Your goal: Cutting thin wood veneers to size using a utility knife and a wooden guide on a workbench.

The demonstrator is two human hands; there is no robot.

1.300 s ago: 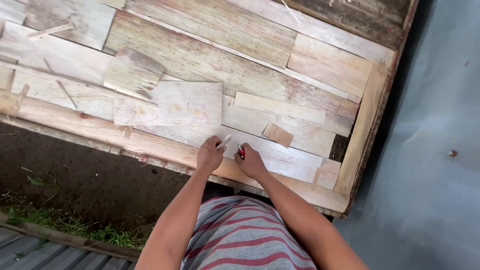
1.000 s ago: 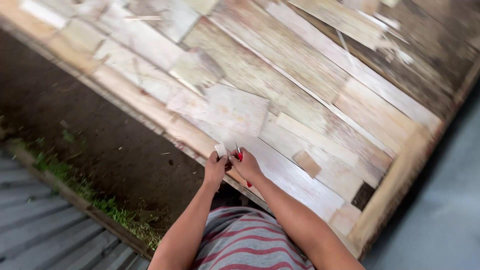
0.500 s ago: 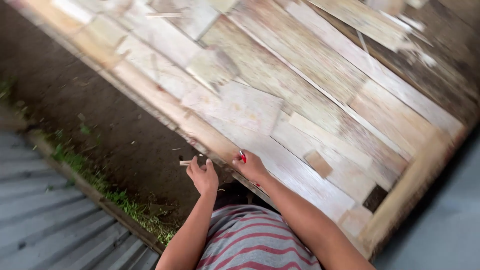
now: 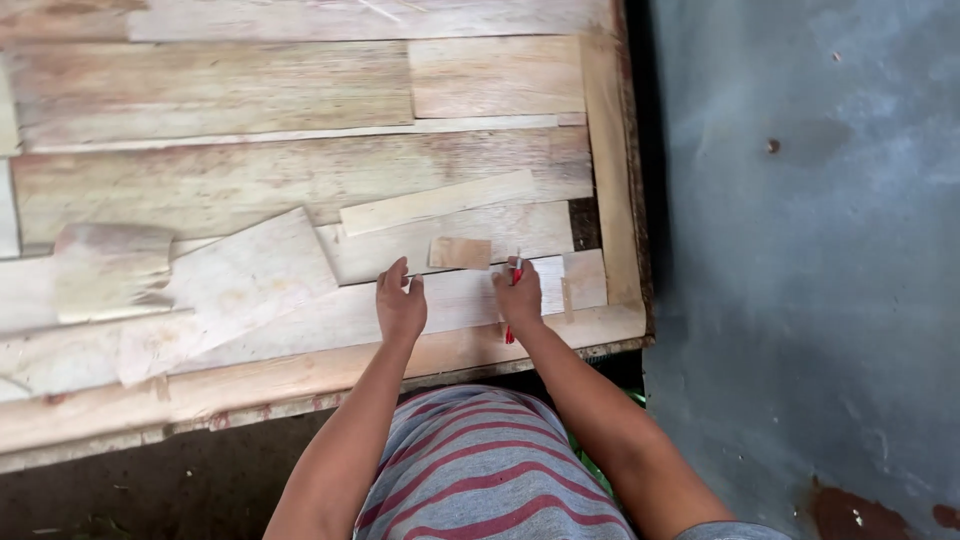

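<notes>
My left hand (image 4: 401,303) lies on a long pale veneer strip (image 4: 300,320) near the front of a wooden table (image 4: 612,170), fingers slightly spread and holding nothing. My right hand (image 4: 519,292) grips a red-handled knife (image 4: 513,300) with its blade pointing up, pressed on the same strip. A small brownish veneer patch (image 4: 460,252) lies just above, between the two hands. A narrow light strip (image 4: 436,202) lies at a slant above the patch.
Large overlapping veneer sheets cover the table, with a loose angular piece (image 4: 230,290) and a frayed piece (image 4: 110,270) at the left. A dark gap (image 4: 583,223) shows near the right rail. Grey concrete floor (image 4: 810,250) lies to the right, dark ground at the bottom left.
The view swung back over the table's right end. My left hand, off the edge with a small sliver half a second ago, now rests flat on the strip; my right hand still holds the knife.
</notes>
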